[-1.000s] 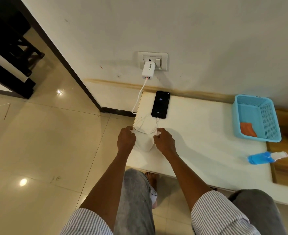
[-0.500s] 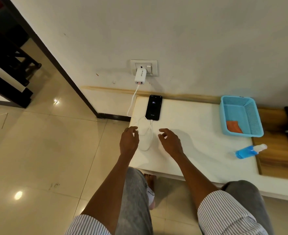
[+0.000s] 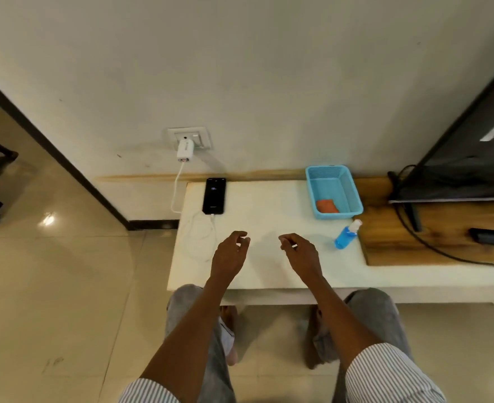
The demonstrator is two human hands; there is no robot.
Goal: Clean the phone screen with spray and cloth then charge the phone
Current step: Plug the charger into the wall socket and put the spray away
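Note:
A black phone [image 3: 214, 196] lies face up at the back left of the white table [image 3: 269, 274], its screen faintly lit. A white cable [image 3: 202, 237] runs from the phone's near end in a loop up to a white charger [image 3: 185, 151] in the wall socket. The orange cloth [image 3: 327, 206] lies in a blue basket [image 3: 353, 193]. The blue spray bottle [image 3: 346, 235] lies on its side near the basket. My left hand [image 3: 229, 254] and my right hand [image 3: 301, 253] hover over the table with loosely curled fingers, holding nothing.
A wooden board [image 3: 431, 234] lies at the right with a dark TV screen [image 3: 469, 158] on it and black cords [image 3: 443, 251] trailing across. A black remote [image 3: 493, 237] rests there. Tiled floor [image 3: 65, 286] is to the left. My knees are below the table's front edge.
Both hands let go of the white cable and drew back toward me, spreading apart. The view shifted right, bringing the TV into sight. The phone stays plugged in.

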